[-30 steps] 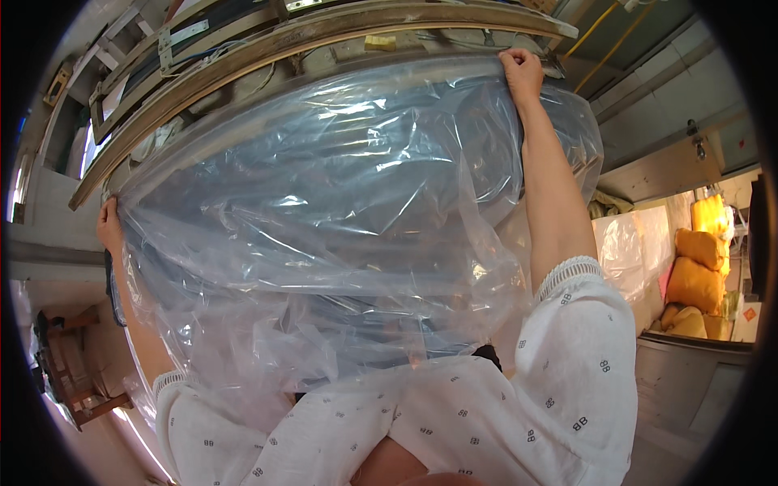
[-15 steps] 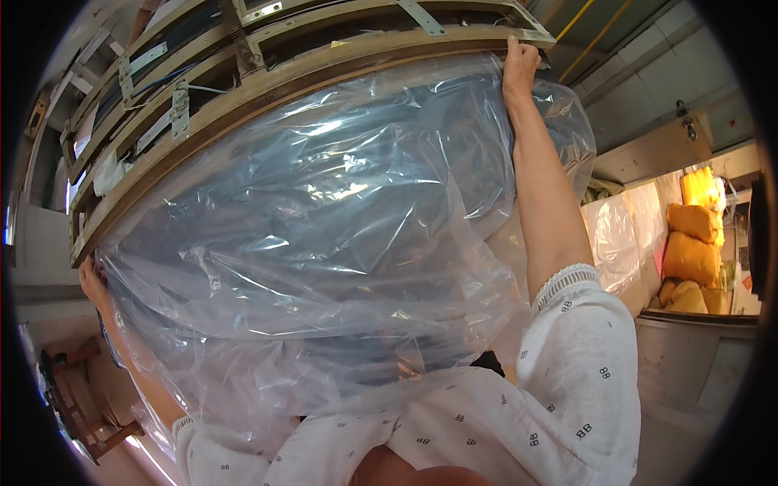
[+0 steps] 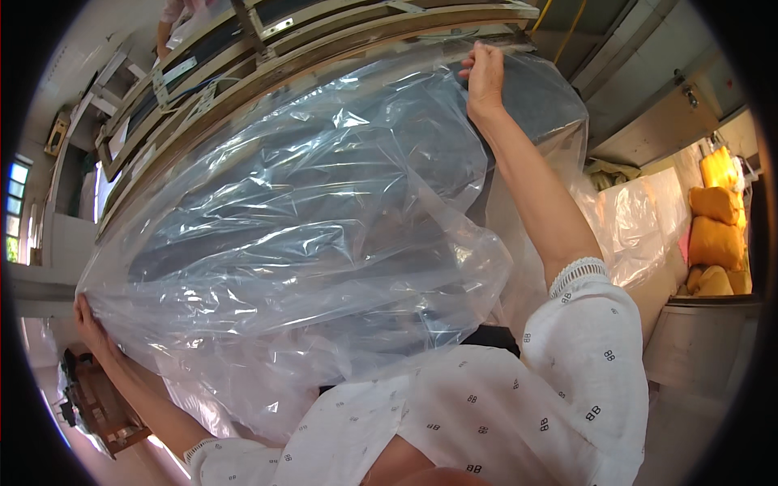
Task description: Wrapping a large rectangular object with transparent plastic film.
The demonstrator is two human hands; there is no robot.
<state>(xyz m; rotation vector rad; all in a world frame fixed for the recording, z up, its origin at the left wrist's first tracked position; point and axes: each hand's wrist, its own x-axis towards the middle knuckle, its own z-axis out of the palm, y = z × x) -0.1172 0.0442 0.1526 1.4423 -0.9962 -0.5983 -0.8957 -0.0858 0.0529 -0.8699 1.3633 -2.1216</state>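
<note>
Plastic sheet (image 3: pixel 324 235) — clear, crinkled, glossy with window glare — stretched wide between both hands and draped over something dark and flat that shows through it. Right hand (image 3: pixel 485 74) raised high at the upper end, fingers curled closed on the sheet's top corner, just beside the edge of a long wooden frame (image 3: pixel 340 49) that runs slantwise above and beyond the plastic. Left hand (image 3: pixel 87 317) low at the far opposite end, fingers pinched shut on the sheet's lower corner, arm stretched out beneath the film and partly veiled by it. Between the hands, plastic bulging toward the body in loose folds, sagging down over a white patterned blouse (image 3: pixel 519 405) with a lace-edged sleeve on the right arm. Beyond the right hand, stacked metal rails and brackets (image 3: pixel 203 65) following the same slant as the wooden frame. Out past the right forearm, more clear plastic (image 3: pixel 632 219) heaped loosely, and further off still a pile of orange-yellow sacks (image 3: pixel 717 219) above a grey drum-like container (image 3: pixel 697 340). Below the left hand, a small reddish-brown wooden stand (image 3: pixel 101 405) on the floor; beyond that hand, a bright window (image 3: pixel 16 211) at the rim of the view. Near the top edge, well apart from both hands, a pink-sleeved arm of another person (image 3: pixel 174 16) — too small to tell more.
</note>
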